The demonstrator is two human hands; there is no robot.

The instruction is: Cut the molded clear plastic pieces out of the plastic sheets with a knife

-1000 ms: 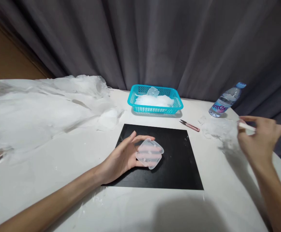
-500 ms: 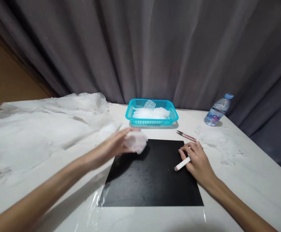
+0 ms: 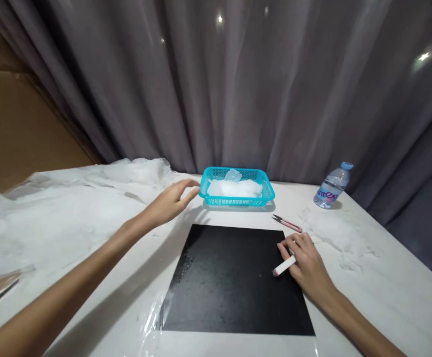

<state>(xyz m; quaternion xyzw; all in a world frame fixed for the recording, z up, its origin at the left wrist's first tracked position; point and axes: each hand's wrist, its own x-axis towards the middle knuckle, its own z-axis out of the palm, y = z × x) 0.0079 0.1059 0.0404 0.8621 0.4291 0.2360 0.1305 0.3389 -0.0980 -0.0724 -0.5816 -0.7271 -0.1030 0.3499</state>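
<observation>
My left hand (image 3: 171, 202) reaches over the table at the left end of a turquoise basket (image 3: 238, 202). Its fingers are stretched out, apart, with nothing between them. White fluffy pieces (image 3: 234, 188) and a small translucent piece (image 3: 233, 175) lie in the basket. At the right edge of a black mat (image 3: 230, 282), my right hand (image 3: 305, 260) is closed around a short white stick (image 3: 285, 266) with a dark and reddish tip. The kind of stick cannot be made out. Just beyond that hand lie pink-handled thread snips (image 3: 287, 223), blades pointing left.
A large heap of white sheer, fluffy material (image 3: 70, 213) covers the table's left side. On the right are white scraps (image 3: 335, 233) and an upright water bottle (image 3: 333, 187). A grey curtain (image 3: 238, 89) hangs behind; cardboard (image 3: 26, 114) stands at the left.
The white piece that my left hand held over the mat is out of its grasp, and that hand has opened. My right hand keeps the white stick. The view has tilted up slightly.
</observation>
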